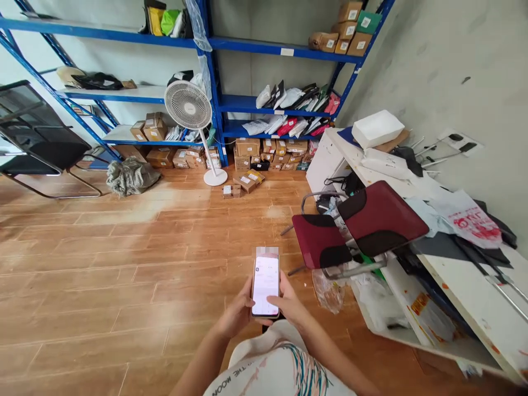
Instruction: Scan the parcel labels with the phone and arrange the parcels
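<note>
A smartphone [266, 283] with a bright, mostly white screen is held upright in front of my body, at the lower middle of the head view. My left hand [241, 305] wraps round its left side, the thumb near the lower left of the screen. On the other side my right hand [289, 300] grips the right edge, with its thumb over the lower part of the screen. Small marks on the screen are too fine to read. Fingers behind the phone are partly hidden.
Blue shelves [264, 47] along the back wall hold parcels. A white standing fan [190, 104] and several cardboard boxes [247, 181] stand before them. To the right are a red chair [317, 236] and a cluttered white desk [466, 286]. A grey sack [132, 176] lies left.
</note>
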Action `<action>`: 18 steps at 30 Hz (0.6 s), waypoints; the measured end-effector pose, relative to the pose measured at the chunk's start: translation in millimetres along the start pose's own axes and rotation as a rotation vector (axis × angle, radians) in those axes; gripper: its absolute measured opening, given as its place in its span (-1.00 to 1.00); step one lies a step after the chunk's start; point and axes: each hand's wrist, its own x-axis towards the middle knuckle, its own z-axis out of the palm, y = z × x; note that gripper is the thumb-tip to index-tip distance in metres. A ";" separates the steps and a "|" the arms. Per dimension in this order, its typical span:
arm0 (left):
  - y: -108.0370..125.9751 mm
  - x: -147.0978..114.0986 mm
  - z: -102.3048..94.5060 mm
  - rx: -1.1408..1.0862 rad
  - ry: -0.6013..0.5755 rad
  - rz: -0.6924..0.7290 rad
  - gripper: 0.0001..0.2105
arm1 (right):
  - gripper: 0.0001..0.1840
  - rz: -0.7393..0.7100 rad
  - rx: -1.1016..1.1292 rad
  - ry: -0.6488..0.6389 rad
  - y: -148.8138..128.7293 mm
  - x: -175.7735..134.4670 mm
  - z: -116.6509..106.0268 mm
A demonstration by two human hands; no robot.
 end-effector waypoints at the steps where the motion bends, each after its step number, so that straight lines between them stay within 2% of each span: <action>1: 15.4 28.7 -8.9 0.016 0.000 -0.014 -0.24 | -0.20 0.016 0.023 -0.025 -11.4 29.3 -8.4; 6: 112.5 188.5 -46.3 0.018 -0.032 -0.041 -0.34 | -0.35 0.081 0.155 -0.054 -85.0 199.3 -50.7; 9: 178.9 279.8 -65.6 0.010 0.057 0.011 -0.42 | -0.39 0.097 0.184 -0.032 -138.7 301.8 -72.1; 10: 200.3 307.0 -73.8 0.011 0.136 0.028 -0.42 | -0.41 0.103 0.189 -0.022 -156.5 333.6 -78.3; 12: 239.8 355.1 -95.0 -0.007 0.364 0.046 -0.44 | -0.42 0.117 0.197 0.000 -190.1 393.7 -89.1; 15: 290.7 412.6 -139.7 -0.089 0.737 0.043 -0.48 | -0.48 0.140 0.216 0.022 -231.5 480.2 -102.3; 18: 337.7 463.4 -196.1 -0.139 0.915 0.005 -0.54 | -0.56 0.163 0.247 0.024 -260.3 573.3 -115.3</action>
